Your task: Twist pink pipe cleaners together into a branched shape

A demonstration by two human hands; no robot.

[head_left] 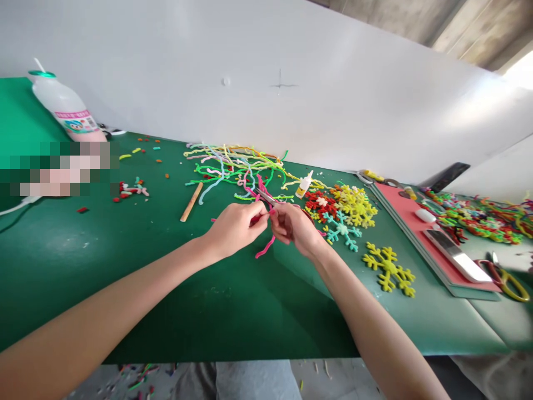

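Observation:
My left hand (239, 228) and my right hand (293, 225) meet fingertip to fingertip over the table, both closed in a pinch. Between and around them is a pink pipe cleaner piece (265, 248); strands of it stick out below, behind and beside my hands. Its middle is hidden by my fingers. Just beyond the fingertips show the metal blades of a pair of scissors (266, 195); whether my right hand touches them I cannot tell. A small white glue bottle (304, 185) stands tilted behind my right hand. Finished-looking yellow (353, 204), red (321, 203) and turquoise pipe-cleaner snowflakes (342, 229) lie to its right.
Loose pipe cleaners (233, 161) are heaped at the back. A wooden stick (191, 202) lies left of them. One yellow-green snowflake (389, 268) lies apart. At right are a red folder (400, 216), a phone (457, 255) and scissors (510, 283). A bottle (69, 105) stands far left.

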